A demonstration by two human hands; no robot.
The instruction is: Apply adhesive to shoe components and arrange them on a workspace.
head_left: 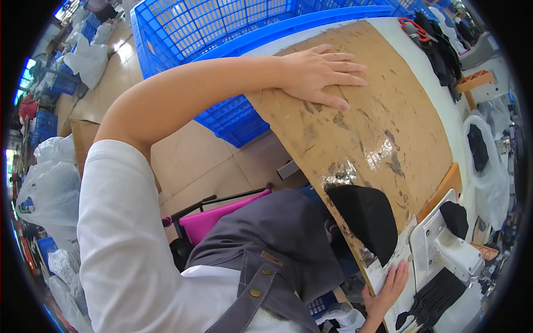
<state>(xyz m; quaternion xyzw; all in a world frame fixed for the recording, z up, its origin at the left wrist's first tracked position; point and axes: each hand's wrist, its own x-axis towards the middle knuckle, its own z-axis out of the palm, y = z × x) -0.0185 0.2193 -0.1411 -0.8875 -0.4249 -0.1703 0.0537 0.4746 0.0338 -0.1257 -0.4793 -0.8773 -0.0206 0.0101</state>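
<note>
- Lays left hand [323, 76] open and palm-down on the scuffed brown board [400, 89], fingers fanned, grip released.
- Rests right hand [387, 286] on the white tabletop [379, 276], fingers stretched and nearly together, thumb apart by the front edge; released too.
- Has a black fabric piece [366, 216] lying on the board, along the edge nearest the body, one pointed corner just beside the right fingertips.
- Wears a grey apron [266, 222] with a small tan patch [272, 258], any marking too small to read.
- Has nearby a white sewing machine [458, 252], stacked black pieces [441, 291] and a blue lattice crate [266, 36].
</note>
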